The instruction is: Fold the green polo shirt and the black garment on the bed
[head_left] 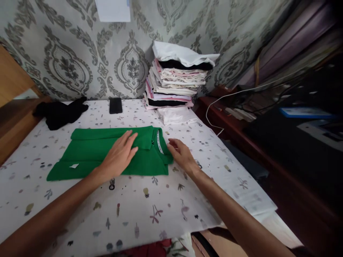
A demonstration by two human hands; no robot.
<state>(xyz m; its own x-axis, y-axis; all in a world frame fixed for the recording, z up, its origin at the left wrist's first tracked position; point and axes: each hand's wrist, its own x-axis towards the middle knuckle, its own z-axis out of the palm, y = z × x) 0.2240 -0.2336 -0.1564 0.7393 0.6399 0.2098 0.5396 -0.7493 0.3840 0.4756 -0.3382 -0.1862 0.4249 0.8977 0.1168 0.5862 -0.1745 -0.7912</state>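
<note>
A green shirt [88, 151] lies flat on the patterned white cloth, its sides folded in to make a long strip. Its collar, with a white neck tape, points to the right, and a small white tag shows near the lower left. My left hand [120, 153] rests flat on the middle of the shirt, fingers stretched out. At the collar end, my right hand [182, 153] touches or nearly touches the collar's edge with fingers slightly curled and apart. Whether its fingertips pinch any fabric is hard to see, but nothing is visibly held.
A tall stack of folded clothes [177, 82] stands against the wall, with a folded white cloth [177, 115] before it. A black phone [115, 106] and a crumpled black garment [61, 112] lie at the back left. A white cable [211, 107] hangs by the dark red furniture on the right.
</note>
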